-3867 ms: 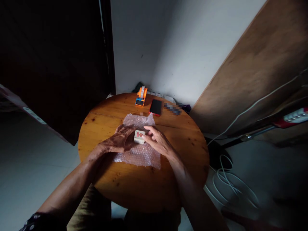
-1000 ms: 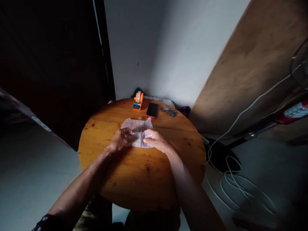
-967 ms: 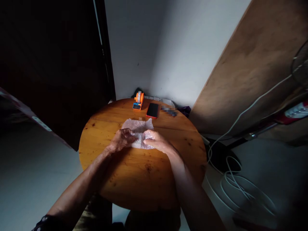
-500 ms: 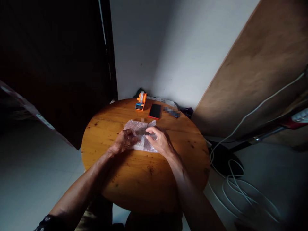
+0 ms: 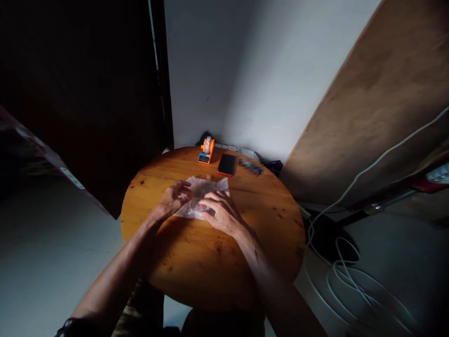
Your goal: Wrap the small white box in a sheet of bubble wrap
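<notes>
A sheet of clear bubble wrap point(image 5: 197, 186) lies on the round wooden table point(image 5: 217, 252), partly covered by both hands. My left hand point(image 5: 174, 196) rests at its left edge, fingers stretched out and apart, gripping nothing. Over the right part of the sheet, my right hand point(image 5: 221, 211) bends its fingers and thumb around a raised fold of the wrap. Whether something lies inside that fold is hidden by the fingers.
Toward the back stand an orange and blue tape dispenser point(image 5: 206, 150), a red-edged phone point(image 5: 226, 164) and a blurred dark object point(image 5: 250, 166). A white wall point(image 5: 224, 70) rises behind. White cable point(image 5: 345, 267) coils on the floor at right.
My left hand has opened from a pinch and shifted slightly left. My right hand has moved left and down onto the bubble wrap, its fingers closing in.
</notes>
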Motion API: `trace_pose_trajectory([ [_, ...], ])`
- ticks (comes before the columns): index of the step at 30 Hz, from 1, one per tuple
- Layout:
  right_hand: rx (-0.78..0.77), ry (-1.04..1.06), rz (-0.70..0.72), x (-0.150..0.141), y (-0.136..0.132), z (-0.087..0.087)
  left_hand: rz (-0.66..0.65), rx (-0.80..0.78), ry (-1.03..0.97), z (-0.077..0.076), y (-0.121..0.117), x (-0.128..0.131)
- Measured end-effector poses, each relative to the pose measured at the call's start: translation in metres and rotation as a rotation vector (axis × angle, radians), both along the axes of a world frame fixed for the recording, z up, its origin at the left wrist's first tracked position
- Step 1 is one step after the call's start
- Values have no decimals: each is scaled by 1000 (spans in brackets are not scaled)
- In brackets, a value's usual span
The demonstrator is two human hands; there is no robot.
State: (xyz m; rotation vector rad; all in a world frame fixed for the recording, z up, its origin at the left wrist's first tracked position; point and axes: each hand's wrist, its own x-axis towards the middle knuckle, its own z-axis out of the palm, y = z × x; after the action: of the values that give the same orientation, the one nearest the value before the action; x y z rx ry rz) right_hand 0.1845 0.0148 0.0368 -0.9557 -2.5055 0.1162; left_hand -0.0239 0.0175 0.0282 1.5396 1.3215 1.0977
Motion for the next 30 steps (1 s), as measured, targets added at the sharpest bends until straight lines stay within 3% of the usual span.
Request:
trace_pose_trajectory([
  [3, 31, -48, -1, -1, -4, 3, -18, -8, 255, 7, -2, -11],
  [8, 92, -114, -26, -5, -10, 6, 105, -10, 587, 5, 0, -21],
  [13, 118, -114, -33, -8, -12, 6, 110, -53, 631, 1, -2, -39],
  [19, 134, -124, -43, -8, -11, 4, -32, 102, 655, 0, 9, -32],
  [26, 152, -117, -45, -8, -10, 0, 37, -72, 695, 7, 16, -32],
  [30, 162, -116, -52, -9, -9, -1, 60, -393, 609, 20, 3, -36],
])
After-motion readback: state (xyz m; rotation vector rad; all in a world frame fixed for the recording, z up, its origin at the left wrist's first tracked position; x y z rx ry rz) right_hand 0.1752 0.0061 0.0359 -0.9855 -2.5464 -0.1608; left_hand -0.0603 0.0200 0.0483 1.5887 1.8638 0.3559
